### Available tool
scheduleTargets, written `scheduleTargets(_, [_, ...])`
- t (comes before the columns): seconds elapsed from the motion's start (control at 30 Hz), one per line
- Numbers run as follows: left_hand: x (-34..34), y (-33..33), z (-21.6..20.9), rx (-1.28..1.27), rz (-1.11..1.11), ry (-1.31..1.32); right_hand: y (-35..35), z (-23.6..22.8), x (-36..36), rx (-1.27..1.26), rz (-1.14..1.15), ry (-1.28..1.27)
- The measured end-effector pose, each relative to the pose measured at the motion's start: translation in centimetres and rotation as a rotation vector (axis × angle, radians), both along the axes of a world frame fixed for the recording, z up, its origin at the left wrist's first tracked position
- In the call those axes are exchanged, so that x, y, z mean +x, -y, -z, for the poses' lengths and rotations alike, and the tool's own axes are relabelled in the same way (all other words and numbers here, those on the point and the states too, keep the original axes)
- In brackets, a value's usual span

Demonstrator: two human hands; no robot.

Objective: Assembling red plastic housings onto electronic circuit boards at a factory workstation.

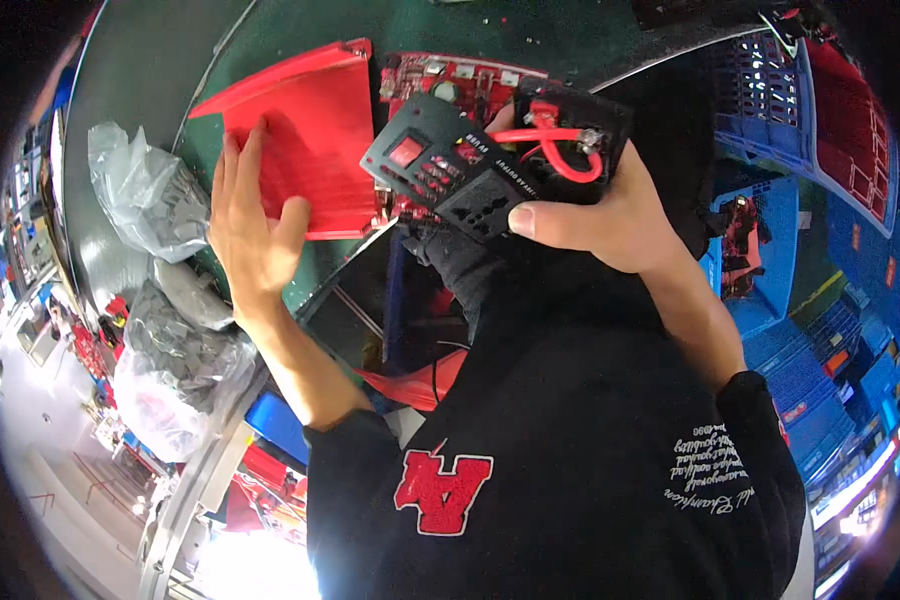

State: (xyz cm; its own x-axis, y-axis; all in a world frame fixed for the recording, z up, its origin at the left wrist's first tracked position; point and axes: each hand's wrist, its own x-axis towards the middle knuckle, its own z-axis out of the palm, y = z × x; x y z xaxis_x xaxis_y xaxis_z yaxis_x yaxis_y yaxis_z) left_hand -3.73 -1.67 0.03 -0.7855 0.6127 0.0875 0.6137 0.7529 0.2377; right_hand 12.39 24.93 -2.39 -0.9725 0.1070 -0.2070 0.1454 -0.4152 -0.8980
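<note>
My left hand [250, 230] lies on a red metal casing shell [320, 140] with raised edges, its fingers stretched out and the thumb apart. My right hand [610, 225] grips a black socket panel [420, 160] with a red rocker switch and an outlet, its thumb pressing near the outlet. Thick red wires [560, 137] loop beside that panel to a second black end piece [615, 110], also by my right hand. Behind the panel, a red circuit board [460, 75] with components shows in part; the panel and my hand hide the rest.
Clear plastic bags [150, 200] with grey contents sit left on the green table [150, 60]. More bags [175, 360] hang by its edge. At right stand a blue crate [765, 100] and a blue bin [770, 300] holding red parts. A red piece [415, 380] lies below the table edge.
</note>
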Motion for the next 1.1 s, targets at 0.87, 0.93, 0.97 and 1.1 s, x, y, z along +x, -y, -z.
scheduleTargets(0.87, [-0.3, -0.7, -0.3, -0.037, 0.046, 0.077, -0.1, -0.2, -1.1, -0.015, -0.128, 0.056])
scheduleTargets(0.93, [-0.3, -0.9, -0.4, -0.024, 0.052, 0.072, -0.1, -0.3, -1.2, -0.025, -0.116, 0.064])
scheduleTargets(0.97, [-0.4, -1.0, -0.5, -0.022, 0.057, 0.073, -0.1, -0.4, -1.2, -0.036, -0.106, 0.071])
scheduleTargets(1.1, [-0.3, -0.9, -0.4, -0.018, 0.049, 0.076, -0.1, -0.2, -1.2, 0.009, -0.108, 0.068])
